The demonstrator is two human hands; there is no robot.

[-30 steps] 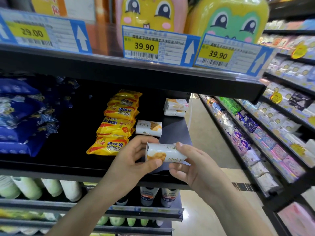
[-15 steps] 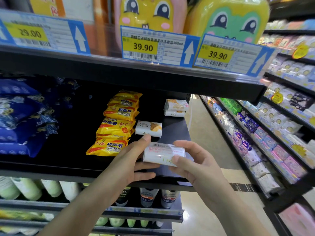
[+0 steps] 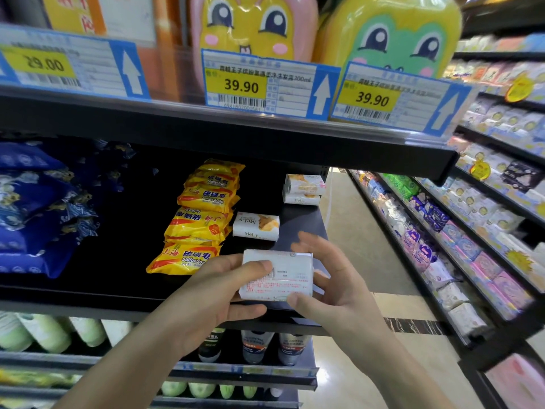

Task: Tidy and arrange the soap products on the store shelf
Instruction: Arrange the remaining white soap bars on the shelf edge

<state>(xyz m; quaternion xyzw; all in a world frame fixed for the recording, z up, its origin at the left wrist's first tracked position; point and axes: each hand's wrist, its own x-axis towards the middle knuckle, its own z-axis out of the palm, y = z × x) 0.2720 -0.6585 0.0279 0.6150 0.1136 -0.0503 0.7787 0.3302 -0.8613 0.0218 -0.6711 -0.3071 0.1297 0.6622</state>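
A white soap box [image 3: 277, 276] with its printed back and barcode facing me is held over the front edge of the black shelf [image 3: 88, 293]. My left hand [image 3: 215, 293] grips its left side, thumb on top. My right hand [image 3: 330, 281] holds its right side, thumb at the lower corner and fingers behind. Behind it a second white Mel.y soap box [image 3: 256, 227] lies flat on the shelf. A small stack of the same boxes [image 3: 303, 189] sits at the back right. A row of yellow sulfur soap packs [image 3: 203, 214] runs front to back on the left.
Blue packs [image 3: 32, 202] fill the shelf's left end. The upper shelf edge carries price tags [image 3: 267, 84] under cartoon bottles. Bottles and tubes [image 3: 253, 346] stand on the shelf below. An aisle floor [image 3: 362, 246] and another stocked rack [image 3: 472, 231] lie to the right.
Both hands have turned the soap box over, from its front with the picture to its printed back. The box stays near the shelf's front edge.
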